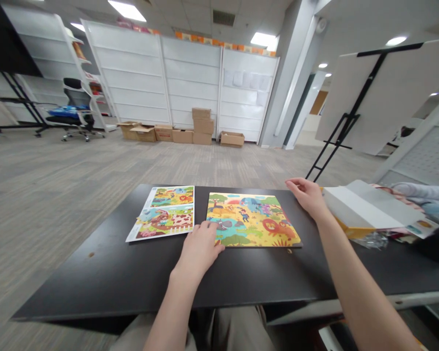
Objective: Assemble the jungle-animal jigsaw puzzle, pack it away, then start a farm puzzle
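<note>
On the black table (pixel 263 280): picture board (pixel 254 222) flat at centre, left hand (pixel 203 237) at its near-left corner.
Left fingers lie close together, thumb apart; right hand (pixel 307 193) has fingers loosely curled, any pinch undetermined. A sideways push could slide the board against the printed sheet (pixel 168 214) on its left. Open box (pixel 369 202) and crumpled plastic (pixel 371 240) crowd the right side; a careless elbow could knock them.

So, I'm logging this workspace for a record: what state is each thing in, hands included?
Animal-picture board: flat, picture up
Printed sheet: flat, two pictures up
Left hand: on the board's lower left corner
Right hand: off the board, fingers bent
White-and-yellow box: open
Rightmost cardboard carton: open-topped
Office chair: upright, blue item on seat
Ceiling light: lit
</note>
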`<state>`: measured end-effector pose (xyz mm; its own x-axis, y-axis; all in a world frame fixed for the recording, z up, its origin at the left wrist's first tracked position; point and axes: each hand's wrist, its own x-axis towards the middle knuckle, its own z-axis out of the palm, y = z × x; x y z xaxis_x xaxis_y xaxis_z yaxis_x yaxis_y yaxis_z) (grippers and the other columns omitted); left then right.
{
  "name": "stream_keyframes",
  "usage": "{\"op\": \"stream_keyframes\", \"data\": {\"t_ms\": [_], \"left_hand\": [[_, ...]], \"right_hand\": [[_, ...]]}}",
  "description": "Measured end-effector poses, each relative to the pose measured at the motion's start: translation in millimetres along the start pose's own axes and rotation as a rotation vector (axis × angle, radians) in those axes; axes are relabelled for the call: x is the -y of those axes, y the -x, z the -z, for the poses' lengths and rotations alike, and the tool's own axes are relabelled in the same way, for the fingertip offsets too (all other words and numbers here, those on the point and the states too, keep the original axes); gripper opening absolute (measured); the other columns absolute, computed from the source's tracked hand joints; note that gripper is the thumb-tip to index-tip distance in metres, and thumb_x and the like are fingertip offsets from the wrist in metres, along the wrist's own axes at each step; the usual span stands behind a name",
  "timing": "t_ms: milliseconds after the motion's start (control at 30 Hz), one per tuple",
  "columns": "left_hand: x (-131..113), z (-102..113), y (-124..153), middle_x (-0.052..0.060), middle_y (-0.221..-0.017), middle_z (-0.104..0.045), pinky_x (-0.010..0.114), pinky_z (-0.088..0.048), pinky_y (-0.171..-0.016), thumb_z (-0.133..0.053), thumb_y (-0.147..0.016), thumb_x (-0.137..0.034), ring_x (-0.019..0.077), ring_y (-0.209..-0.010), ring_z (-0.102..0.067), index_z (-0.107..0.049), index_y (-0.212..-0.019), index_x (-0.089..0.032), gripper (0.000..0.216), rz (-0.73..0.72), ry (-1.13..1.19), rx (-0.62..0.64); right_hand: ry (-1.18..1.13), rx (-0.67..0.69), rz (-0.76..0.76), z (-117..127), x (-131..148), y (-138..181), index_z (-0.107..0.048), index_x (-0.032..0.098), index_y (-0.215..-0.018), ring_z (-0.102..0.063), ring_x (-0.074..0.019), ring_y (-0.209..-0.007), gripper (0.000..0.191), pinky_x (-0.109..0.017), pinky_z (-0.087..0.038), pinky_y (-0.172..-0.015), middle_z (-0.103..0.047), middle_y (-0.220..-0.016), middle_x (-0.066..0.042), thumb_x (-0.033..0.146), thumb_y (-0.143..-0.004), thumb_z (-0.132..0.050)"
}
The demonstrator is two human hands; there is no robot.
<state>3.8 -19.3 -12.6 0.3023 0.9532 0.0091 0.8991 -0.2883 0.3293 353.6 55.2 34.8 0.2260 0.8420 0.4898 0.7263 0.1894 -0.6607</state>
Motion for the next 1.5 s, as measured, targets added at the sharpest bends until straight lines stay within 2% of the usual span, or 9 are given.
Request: {"op": "stream_keyframes", "data": {"t_ms": [167, 300, 500, 600, 700, 1100, 1200, 1300, 1500], "left_hand": [[12.6, -6.1, -7.9, 0.014, -0.126, -0.065, 0.035, -0.050, -0.092, -0.072, -0.080, -0.021, 0.0296, -0.112, -0.066, -0.064, -0.122, -0.016, 0.043, -0.007, 0.122, -0.007], [23.1, -10.3, -13.4, 0.015, -0.124, -0.066, 0.034, -0.049, -0.097, -0.075, -0.075, -0.015, 0.0289, -0.112, -0.067, -0.066, -0.118, -0.014, 0.044, -0.043, 0.173, -0.032], [35.9, -9.1, -11.0, 0.015, -0.127, -0.067, 0.036, -0.049, -0.101, -0.073, -0.071, -0.009, 0.0290, -0.118, -0.065, -0.066, -0.121, -0.015, 0.051, -0.082, 0.260, -0.050], [43.0, -7.9, -7.1, 0.013, -0.120, -0.071, 0.035, -0.053, -0.094, -0.070, -0.072, -0.010, 0.0267, -0.108, -0.069, -0.064, -0.123, -0.017, 0.052, -0.063, 0.337, -0.015], [44.4, -8.0, -2.7, 0.011, -0.112, -0.073, 0.033, -0.054, -0.086, -0.070, -0.073, -0.012, 0.0258, -0.101, -0.072, -0.063, -0.121, -0.018, 0.050, -0.012, 0.336, 0.003], [29.9, -19.0, 14.7, 0.010, -0.107, -0.076, 0.031, -0.053, -0.085, -0.065, -0.084, -0.021, 0.0239, -0.101, -0.072, -0.064, -0.119, -0.021, 0.035, 0.073, 0.258, -0.107], [46.9, -7.2, 10.6, 0.011, -0.113, -0.074, 0.030, -0.054, -0.085, -0.068, -0.083, -0.029, 0.0224, -0.097, -0.072, -0.064, -0.121, -0.019, 0.040, 0.010, 0.331, -0.116], [83.4, 16.7, 2.9, 0.013, -0.125, -0.070, 0.038, -0.049, -0.101, -0.056, -0.091, -0.039, 0.0276, -0.115, -0.065, -0.062, -0.126, -0.017, 0.042, 0.025, 0.188, -0.253], [161.0, 25.9, -12.8, 0.025, -0.143, -0.053, 0.059, -0.042, -0.102, -0.039, -0.094, -0.044, 0.0447, -0.135, -0.045, -0.052, -0.140, -0.012, 0.057, 0.400, -0.114, -0.220]], "right_hand": [[0.190, 0.043, 0.019, 60.6, 0.3, 21.1, -0.077, 0.018, -0.091, -0.059, -0.0176, -0.059, 0.047, -0.029, -0.044, -0.055, -0.071, -0.072, -0.006, 0.062, -0.082, -0.064], [0.153, 0.079, -0.056, 82.2, -22.9, 64.1, -0.075, 0.018, -0.090, -0.063, -0.0203, -0.061, 0.053, -0.032, -0.049, -0.057, -0.074, -0.077, -0.009, 0.068, -0.079, -0.064], [-0.042, 0.268, -0.170, 55.3, -52.3, 139.2, -0.069, 0.019, -0.109, -0.070, -0.0273, -0.086, 0.052, -0.037, -0.057, -0.074, -0.076, -0.103, -0.013, 0.062, -0.081, -0.066], [0.058, 0.256, -0.115, 34.3, -49.6, 158.1, -0.064, 0.021, -0.121, -0.068, -0.0269, -0.090, 0.060, -0.040, -0.056, -0.081, -0.072, -0.115, -0.012, 0.058, -0.076, -0.072], [0.157, 0.224, -0.043, 23.0, -45.6, 162.9, -0.062, 0.021, -0.125, -0.066, -0.0267, -0.091, 0.064, -0.042, -0.054, -0.087, -0.070, -0.116, -0.012, 0.056, -0.073, -0.075], [0.102, 0.157, -0.110, 19.9, -69.7, 158.2, -0.066, 0.021, -0.114, -0.067, -0.0237, -0.079, 0.055, -0.037, -0.055, -0.074, -0.075, -0.114, -0.012, 0.059, -0.074, -0.072], [0.063, 0.153, -0.118, 19.9, -72.4, 158.3, -0.065, 0.020, -0.115, -0.066, -0.0224, -0.077, 0.057, -0.037, -0.054, -0.072, -0.074, -0.115, -0.012, 0.058, -0.074, -0.073], [0.003, 0.152, -0.130, 21.4, -68.9, 158.2, -0.064, 0.019, -0.116, -0.065, -0.0208, -0.075, 0.056, -0.034, -0.052, -0.066, -0.073, -0.116, -0.013, 0.057, -0.076, -0.073], [-0.080, 0.127, -0.163, 25.4, -54.8, 156.9, -0.066, 0.018, -0.108, -0.064, -0.0196, -0.071, 0.049, -0.032, -0.049, -0.059, -0.074, -0.109, -0.012, 0.058, -0.078, -0.070]]}}
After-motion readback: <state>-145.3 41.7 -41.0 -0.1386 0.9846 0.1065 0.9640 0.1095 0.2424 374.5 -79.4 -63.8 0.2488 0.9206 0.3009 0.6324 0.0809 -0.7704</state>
